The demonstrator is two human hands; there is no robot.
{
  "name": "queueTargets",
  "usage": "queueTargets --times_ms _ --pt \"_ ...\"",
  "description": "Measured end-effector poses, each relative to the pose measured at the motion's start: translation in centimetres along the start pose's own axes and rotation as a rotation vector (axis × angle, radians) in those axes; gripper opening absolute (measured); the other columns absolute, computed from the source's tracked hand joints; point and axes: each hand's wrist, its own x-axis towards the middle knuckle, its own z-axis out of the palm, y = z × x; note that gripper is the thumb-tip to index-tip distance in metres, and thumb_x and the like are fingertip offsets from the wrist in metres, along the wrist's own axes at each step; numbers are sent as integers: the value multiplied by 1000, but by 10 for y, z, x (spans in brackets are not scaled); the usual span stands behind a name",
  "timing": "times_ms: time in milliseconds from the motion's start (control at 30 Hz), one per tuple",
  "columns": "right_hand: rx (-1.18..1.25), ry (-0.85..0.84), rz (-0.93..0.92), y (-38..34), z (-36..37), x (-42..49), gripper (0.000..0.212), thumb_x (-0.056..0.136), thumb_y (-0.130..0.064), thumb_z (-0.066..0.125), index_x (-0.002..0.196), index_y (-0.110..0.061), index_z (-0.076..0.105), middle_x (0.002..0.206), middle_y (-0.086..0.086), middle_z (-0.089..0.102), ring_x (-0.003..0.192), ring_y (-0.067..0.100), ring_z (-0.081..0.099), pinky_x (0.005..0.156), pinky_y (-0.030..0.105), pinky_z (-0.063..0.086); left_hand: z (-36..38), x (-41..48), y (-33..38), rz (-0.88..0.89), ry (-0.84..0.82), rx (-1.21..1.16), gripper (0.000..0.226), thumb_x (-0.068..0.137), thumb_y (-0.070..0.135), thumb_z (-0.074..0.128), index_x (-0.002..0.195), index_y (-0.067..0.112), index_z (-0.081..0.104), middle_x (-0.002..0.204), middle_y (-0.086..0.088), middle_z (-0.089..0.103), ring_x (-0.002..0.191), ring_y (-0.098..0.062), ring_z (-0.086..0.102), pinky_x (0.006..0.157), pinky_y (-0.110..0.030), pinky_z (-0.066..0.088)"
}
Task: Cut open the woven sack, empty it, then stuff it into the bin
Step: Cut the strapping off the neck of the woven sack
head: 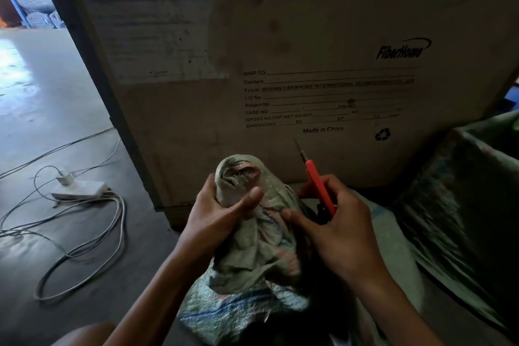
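Woven sack (247, 236) bunched upright at near centre, neck pointing far. Left hand (222, 213) clamped around neck; right hand (334, 230) just right, gripping red cutter (320, 185), blade far-up. Bin (460, 191) at right.

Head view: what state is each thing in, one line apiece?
Greenish woven sack: bunched neck gripped, upright.
Left hand: shut around the sack neck.
Right hand: holding the cutter.
Red-handled cutter: blade out, pointing up, off the sack.
White power strip: on the floor, charger plugged in.
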Motion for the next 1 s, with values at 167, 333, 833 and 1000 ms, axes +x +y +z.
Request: queueTargets --times_ms 167,333,833,1000 --pt "6 61 20 6 0 0 31 73 -32 86 93 -32 62 91 -15 69 85 0 64 71 21 49 4 -3 1 -47 -31 -12 101 57 98 51 122 23 65 113 -8 77 106 -22 74 92 -43 59" --pt "-56 64 -58 -2 5 -5 27 79 -37 81 95 -35 59 89 -16 61 87 -1 58 66 9 43 9 -1 6 -63 9 -30 86 73 83 45 109 10 74 104 -16 79 103 -33 74 94 -49 59" --pt "-380 -137 -268 -17 2 -14 35 96 -58 39 85 -31 59 70 -13 55 64 5 55 54 20 38 11 -3 7 -87 136 -45 82 76 80 45 110 11 73 108 -18 77 105 -34 73 99 -56 55" --pt "-368 -139 -274 -18 3 -15 37 96 -60 36 85 -33 58 72 -16 55 65 4 56 54 23 44 13 -4 8 -65 146 -13 86 75 81 42 107 7 72 107 -22 75 103 -37 72 97 -58 55"
